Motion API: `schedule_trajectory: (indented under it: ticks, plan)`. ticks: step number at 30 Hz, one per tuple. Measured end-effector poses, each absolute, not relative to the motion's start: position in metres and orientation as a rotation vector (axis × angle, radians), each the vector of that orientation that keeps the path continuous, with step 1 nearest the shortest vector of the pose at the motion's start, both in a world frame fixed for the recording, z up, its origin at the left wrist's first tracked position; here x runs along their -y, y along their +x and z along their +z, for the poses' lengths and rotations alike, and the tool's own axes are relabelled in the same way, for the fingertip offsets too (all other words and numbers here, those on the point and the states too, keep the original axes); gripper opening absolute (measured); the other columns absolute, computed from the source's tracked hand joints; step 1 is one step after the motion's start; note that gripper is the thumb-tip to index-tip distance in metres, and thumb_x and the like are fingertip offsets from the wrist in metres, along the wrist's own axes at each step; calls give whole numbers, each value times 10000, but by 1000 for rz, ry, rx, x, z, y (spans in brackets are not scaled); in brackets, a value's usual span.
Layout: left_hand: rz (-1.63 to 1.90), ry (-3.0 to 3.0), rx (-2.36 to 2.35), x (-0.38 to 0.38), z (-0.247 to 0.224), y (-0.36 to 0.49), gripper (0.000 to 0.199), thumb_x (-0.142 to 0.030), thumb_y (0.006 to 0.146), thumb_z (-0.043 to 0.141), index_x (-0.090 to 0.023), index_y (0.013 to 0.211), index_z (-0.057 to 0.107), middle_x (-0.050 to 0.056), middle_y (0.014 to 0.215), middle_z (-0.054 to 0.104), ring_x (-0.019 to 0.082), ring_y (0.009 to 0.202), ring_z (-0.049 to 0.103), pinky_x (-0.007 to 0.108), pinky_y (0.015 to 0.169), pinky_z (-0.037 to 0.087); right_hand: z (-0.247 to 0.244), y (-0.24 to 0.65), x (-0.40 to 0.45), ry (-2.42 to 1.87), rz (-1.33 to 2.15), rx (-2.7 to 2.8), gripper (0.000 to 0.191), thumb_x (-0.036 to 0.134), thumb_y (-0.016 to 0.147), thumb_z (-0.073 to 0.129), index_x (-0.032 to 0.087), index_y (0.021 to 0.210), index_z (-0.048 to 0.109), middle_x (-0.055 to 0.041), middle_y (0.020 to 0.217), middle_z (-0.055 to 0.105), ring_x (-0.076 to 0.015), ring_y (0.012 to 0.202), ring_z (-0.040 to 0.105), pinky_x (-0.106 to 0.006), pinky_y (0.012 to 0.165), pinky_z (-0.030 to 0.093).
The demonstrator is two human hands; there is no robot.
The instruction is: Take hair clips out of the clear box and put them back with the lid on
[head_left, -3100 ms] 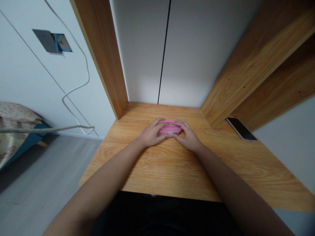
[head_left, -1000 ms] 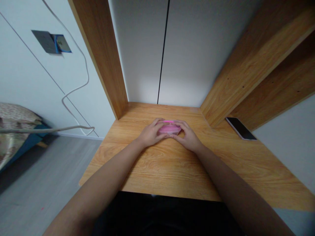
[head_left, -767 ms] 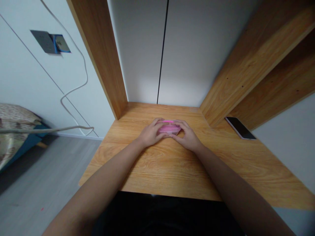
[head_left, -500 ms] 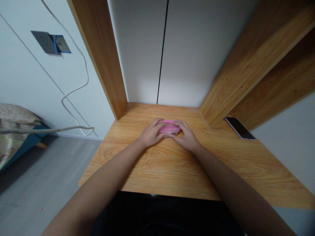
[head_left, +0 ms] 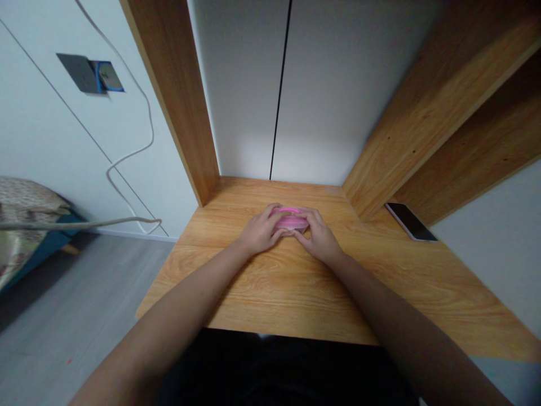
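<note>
Pink plastic case [head_left: 291,221] sits flat on the far half of the worktop [head_left: 270,299], about midway across its width, held between both hands. The case is low and rounded, partly see-through, with a brighter pink band along its far edge. Any contents cannot be made out.

The left hand [head_left: 258,230] lies against the left side of the case, with its fingers [head_left: 273,211] curved over the top. The right hand [head_left: 319,242] closes on the right side, with its fingers [head_left: 305,213] bent over the top in the same way. Both hands are closed around the case and nearly meet at its near edge; grip pressure cannot be determined.

A black phone [head_left: 411,221] lies on the worktop by the right wall, well apart from the hands, just below a wooden shelf [head_left: 439,124]. A wooden upright board [head_left: 177,101] rises at the far left of the worktop. Left of it, a pale cable [head_left: 147,129] runs down a white wall [head_left: 46,141] from a socket plate [head_left: 80,73]. Patterned bedding [head_left: 25,225] and a grey floor [head_left: 76,293] show lower left.
</note>
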State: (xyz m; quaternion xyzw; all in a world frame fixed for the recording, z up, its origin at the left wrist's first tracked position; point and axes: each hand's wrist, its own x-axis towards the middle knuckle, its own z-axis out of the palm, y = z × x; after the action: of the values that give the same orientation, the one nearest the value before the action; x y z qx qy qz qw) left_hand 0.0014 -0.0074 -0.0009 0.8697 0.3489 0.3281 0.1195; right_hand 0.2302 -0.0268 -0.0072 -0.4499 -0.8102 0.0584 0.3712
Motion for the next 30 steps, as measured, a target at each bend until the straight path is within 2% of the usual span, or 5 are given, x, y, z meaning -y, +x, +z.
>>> schedule_trajectory:
  ticks: [6, 10, 18, 23, 30]
  plan:
    - [987, 2536, -928, 4, -2, -2, 518, -425, 971, 559, -219, 1442, 490, 162, 1458, 465, 304, 1355, 503, 477, 1123, 469, -6, 235, 23, -1075, 225, 2059, 410, 364, 871, 740, 268, 1233, 574, -106, 1254, 591, -293, 1247, 562, -526, 1070, 496]
    - [1024, 2507, -866, 1, -3, -4, 549, -441, 943, 609, -243, 1443, 499, 149, 1434, 486, 299, 1357, 499, 473, 1135, 459, -6, 236, 22, -1035, 265, 2051, 435, 380, 868, 743, 281, 1260, 584, -105, 1277, 592, -294, 1259, 559, -539, 1091, 478]
    - [1047, 2491, -819, 1, -3, -4, 570, -474, 931, 621, -227, 1434, 515, 157, 1426, 492, 298, 1352, 501, 464, 1136, 456, -5, 239, 22, -1026, 300, 2050, 440, 353, 876, 726, 295, 1292, 593, -101, 1299, 587, -289, 1279, 551, -531, 1110, 464]
    - [1043, 2488, -831, 0, -3, -4, 565, -438, 926, 632, -256, 1445, 500, 145, 1428, 490, 297, 1340, 511, 476, 1112, 476, -4, 238, 23, -1026, 313, 2046, 443, 353, 871, 729, 293, 1290, 599, -100, 1307, 584, -295, 1286, 545, -542, 1117, 455]
    - [1040, 2504, -804, 0, -2, -5, 555, -423, 932, 623, -238, 1441, 501, 152, 1414, 495, 294, 1336, 510, 473, 1111, 475, -3, 237, 24, -1029, 313, 2045, 439, 346, 872, 731, 287, 1287, 602, -103, 1287, 594, -287, 1274, 554, -531, 1112, 463]
